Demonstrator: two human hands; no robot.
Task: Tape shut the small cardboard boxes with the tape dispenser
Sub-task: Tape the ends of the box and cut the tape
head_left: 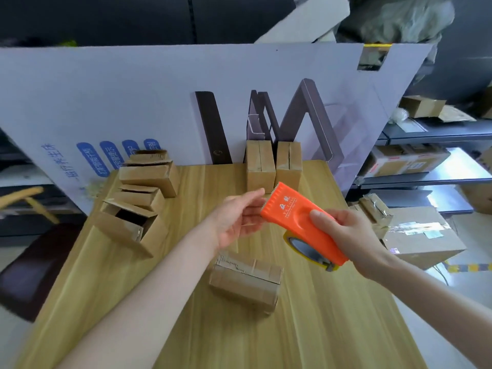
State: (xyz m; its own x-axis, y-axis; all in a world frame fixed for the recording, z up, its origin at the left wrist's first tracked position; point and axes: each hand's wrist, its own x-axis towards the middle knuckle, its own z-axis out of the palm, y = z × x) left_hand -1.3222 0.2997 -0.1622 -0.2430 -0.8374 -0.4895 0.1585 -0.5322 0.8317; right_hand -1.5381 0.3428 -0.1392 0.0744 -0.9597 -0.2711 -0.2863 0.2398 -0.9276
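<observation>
My right hand (351,237) grips an orange tape dispenser (300,222) with a yellowish tape roll under it, held above the wooden table (332,315). My left hand (239,218) touches the dispenser's toothed front end with straight fingers; whether it pinches tape I cannot tell. Below the hands a small cardboard box (246,282) lies on the table with tape over its top. Two closed small boxes (274,165) stand at the back. At the left sit three small boxes (138,206) with open flaps.
A large white printed cardboard sheet (133,97) stands behind the table. Shelves with cardboard boxes (407,158) are at the right, a big taped carton (423,235) on the floor beside the table, and a dark chair (32,267) at the left.
</observation>
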